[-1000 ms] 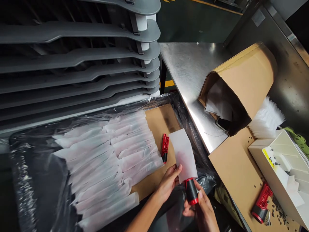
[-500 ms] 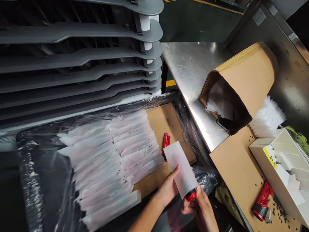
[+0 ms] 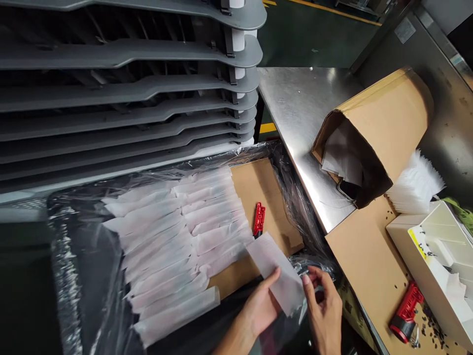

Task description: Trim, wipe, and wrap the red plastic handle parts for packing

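Note:
My left hand (image 3: 260,306) grips a translucent white pouch (image 3: 276,272) from below, thumb on top; the red and black tool is fully inside and no longer shows. My right hand (image 3: 325,311) rests at the pouch's lower right end with fingers curled and a fingertip on its edge. To the left, several filled white pouches (image 3: 177,241) lie in rows on a cardboard sheet (image 3: 254,187) inside a plastic-lined crate. One bare red and black tool (image 3: 259,220) lies on the cardboard just above the held pouch.
Stacked grey trays (image 3: 121,88) fill the upper left. A steel table (image 3: 295,108) at right carries a tipped cardboard box (image 3: 384,123) of empty pouches, a loose pouch stack (image 3: 416,185), a white box (image 3: 436,256) and another red tool (image 3: 404,313).
The pouch slid fully down over the red and black tool, hiding it. Both hands lowered the pouch and tilted it flatter. The view shifted slightly left.

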Motion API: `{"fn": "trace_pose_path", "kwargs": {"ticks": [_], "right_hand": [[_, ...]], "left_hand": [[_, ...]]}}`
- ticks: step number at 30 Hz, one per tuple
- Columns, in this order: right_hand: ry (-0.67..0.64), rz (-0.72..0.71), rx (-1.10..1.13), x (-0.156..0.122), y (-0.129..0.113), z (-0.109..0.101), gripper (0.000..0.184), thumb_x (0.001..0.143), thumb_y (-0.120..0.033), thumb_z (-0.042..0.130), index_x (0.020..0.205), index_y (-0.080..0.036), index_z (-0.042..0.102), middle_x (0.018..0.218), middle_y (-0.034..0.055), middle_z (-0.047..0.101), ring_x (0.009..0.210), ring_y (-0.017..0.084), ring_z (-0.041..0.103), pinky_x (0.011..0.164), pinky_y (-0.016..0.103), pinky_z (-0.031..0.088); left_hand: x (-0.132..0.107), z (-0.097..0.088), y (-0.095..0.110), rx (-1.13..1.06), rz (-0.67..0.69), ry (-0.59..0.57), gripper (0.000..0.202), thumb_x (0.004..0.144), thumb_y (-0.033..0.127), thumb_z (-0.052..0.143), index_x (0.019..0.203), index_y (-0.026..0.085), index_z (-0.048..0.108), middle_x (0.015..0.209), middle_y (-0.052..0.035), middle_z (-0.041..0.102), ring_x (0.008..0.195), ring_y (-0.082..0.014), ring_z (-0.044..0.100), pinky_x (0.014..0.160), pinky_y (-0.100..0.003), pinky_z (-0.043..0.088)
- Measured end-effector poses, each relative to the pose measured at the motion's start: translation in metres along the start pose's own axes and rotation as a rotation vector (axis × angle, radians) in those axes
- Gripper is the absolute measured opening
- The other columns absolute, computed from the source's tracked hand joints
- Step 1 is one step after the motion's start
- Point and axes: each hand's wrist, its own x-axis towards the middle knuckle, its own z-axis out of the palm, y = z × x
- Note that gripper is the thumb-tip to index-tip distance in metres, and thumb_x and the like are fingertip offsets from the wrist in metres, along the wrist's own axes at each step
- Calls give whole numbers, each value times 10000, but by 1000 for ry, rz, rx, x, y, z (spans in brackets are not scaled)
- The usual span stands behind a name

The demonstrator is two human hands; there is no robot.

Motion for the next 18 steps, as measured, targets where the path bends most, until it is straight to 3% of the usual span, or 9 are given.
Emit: {"fn": "trace_pose_path", "kwargs": {"ticks": [4, 7, 13, 18], "right_hand": [[-74, -15, 6, 28, 7, 16, 538, 877, -631, 477, 1029, -160, 689, 926, 105, 730, 834, 239, 668, 669, 288, 494], [-163, -74, -23, 47, 10, 36, 535, 874, -617, 463, 1014, -157, 698, 904, 110, 740, 806, 240, 679, 688, 301, 496], [-289, -158, -76, 55, 7, 66, 491, 907, -567, 424, 1045, -177, 690, 960, 109, 744, 889, 234, 693, 729, 287, 497], [-389, -139, -242, 60, 16, 81, 429, 933, -479, 408, 1124, -192, 662, 970, 98, 744, 906, 233, 698, 745, 293, 487]], "left_hand": [[-2, -34, -12, -110, 109, 242, 12, 863, 94, 656, 862, 91, 667, 828, -101, 746, 699, -183, 705, 688, -276, 536], [5, -53, -9, -198, 224, 368, 104, 891, 55, 605, 860, 148, 640, 792, -36, 733, 657, -141, 694, 654, -250, 539], [36, -72, 30, -304, 483, 495, 230, 882, -50, 550, 803, 155, 616, 749, 26, 689, 627, -60, 648, 621, -156, 525], [58, -87, 53, -347, 472, 576, 37, 911, 92, 597, 912, 119, 622, 793, 30, 631, 605, -65, 583, 536, -177, 505]]}}
